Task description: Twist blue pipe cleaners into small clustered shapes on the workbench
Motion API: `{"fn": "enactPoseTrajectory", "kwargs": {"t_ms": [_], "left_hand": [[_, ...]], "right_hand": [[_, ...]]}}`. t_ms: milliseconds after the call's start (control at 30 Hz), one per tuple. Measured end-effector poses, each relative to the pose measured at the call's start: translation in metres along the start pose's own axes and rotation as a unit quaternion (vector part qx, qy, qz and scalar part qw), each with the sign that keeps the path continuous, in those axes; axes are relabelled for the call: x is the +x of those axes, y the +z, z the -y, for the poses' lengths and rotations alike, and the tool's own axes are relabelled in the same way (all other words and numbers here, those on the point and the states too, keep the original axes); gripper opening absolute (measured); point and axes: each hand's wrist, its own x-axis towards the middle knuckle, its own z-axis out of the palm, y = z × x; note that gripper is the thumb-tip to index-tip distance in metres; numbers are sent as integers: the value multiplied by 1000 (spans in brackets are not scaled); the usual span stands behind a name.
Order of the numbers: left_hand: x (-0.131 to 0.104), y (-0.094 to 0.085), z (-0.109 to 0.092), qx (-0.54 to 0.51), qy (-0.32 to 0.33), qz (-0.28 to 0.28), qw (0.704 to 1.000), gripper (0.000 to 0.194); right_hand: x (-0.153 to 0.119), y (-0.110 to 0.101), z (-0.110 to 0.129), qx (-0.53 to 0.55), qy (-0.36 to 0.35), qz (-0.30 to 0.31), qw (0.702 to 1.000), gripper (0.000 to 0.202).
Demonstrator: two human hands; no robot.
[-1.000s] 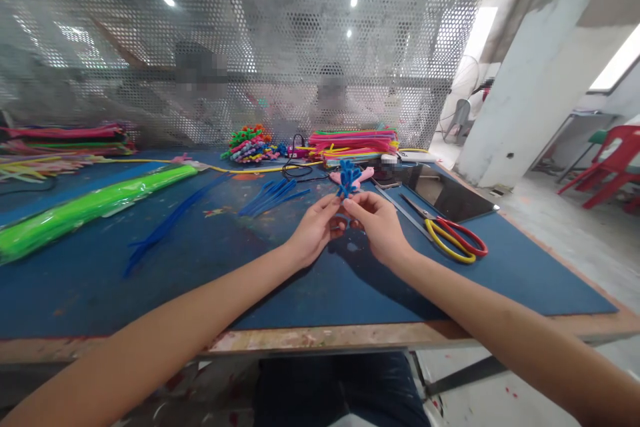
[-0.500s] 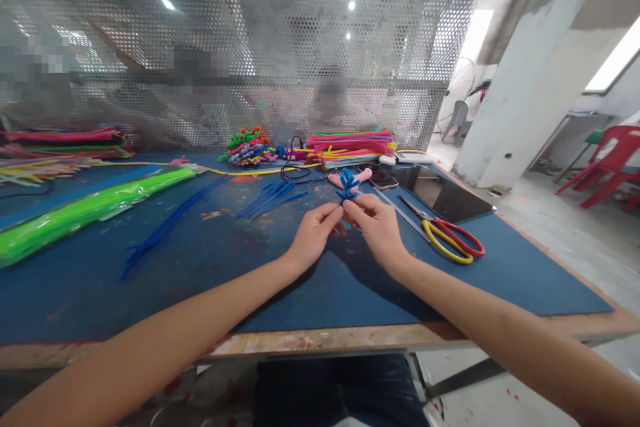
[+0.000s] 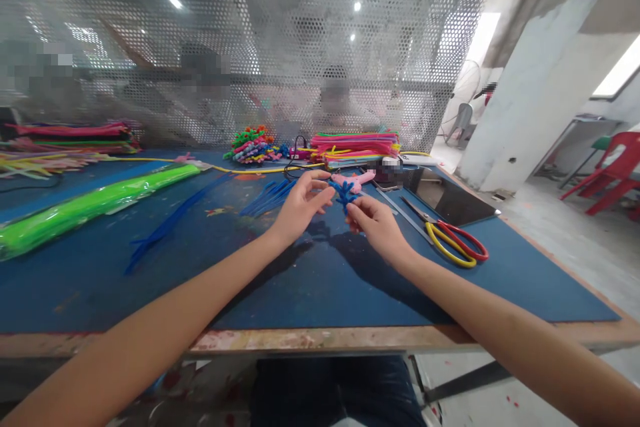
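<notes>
One green bundle (image 3: 100, 203) in clear wrap lay far L on the blue mat (image 3: 310, 293), slanting up to R. Next, long blue strands (image 3: 170, 227), then shorter blue stems (image 3: 265, 198), partly behind the L hand (image 3: 299, 207). That hand reached in from lower L, thumb & index apart, fingertips pointing R — grip part-open, tips by the blue piece's L side; can't tell if touching.

Blue fuzzy piece (image 3: 344, 193): short, bushy, several stubby branches spreading out up top, narrower stem below. It was btwn the hands, approx mid-mat, above the surface, w/ a pink fuzzy piece (image 3: 354, 181) just behind. R hand (image 3: 376, 223) came in from lower R, fingers curled, tips pointing up-L — narrow pinch, thumb & fingers holding the blue piece's lower end. Further R: metal ruler (image 3: 406, 215), then scissors (image 3: 445, 233) w/ yellow & red handles.
</notes>
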Motion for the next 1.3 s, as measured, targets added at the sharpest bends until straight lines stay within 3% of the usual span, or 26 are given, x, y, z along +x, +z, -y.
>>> {"fn": "enactPoseTrajectory", "kwargs": {"t_ms": [100,167,333,533,767,900,1000,1067,1133,1200,1300], "left_hand": [[0,-3,3,131,66,-40,988,30],[-1,-4,3,198,114,-24,973,37],[-3,-5,-3,255,176,80,947,66],[1,-11,-3,294,201,159,921,33],[6,-18,0,333,238,134,903,18],[6,-18,1,324,225,121,911,8],[5,-16,2,307,223,120,917,10],[4,-14,5,274,197,124,933,19],[4,-12,8,232,136,131,954,43],[4,-11,12,225,75,169,957,58],[4,-10,16,285,69,300,908,38]], "right_hand": [[2,-7,-1,-105,-38,-68,991,31],[3,-11,0,-144,-49,-90,984,31],[4,-17,6,-226,-136,-22,964,27],[5,-21,9,-311,-259,72,912,27],[9,-25,7,-307,-266,98,908,27],[8,-24,8,-306,-265,99,909,25],[8,-24,8,-311,-259,93,910,24],[8,-24,8,-306,-247,76,916,23],[9,-27,7,-292,-227,38,928,22],[11,-30,6,-276,-199,-15,940,21],[15,-35,5,-252,-153,-73,953,23]]}}
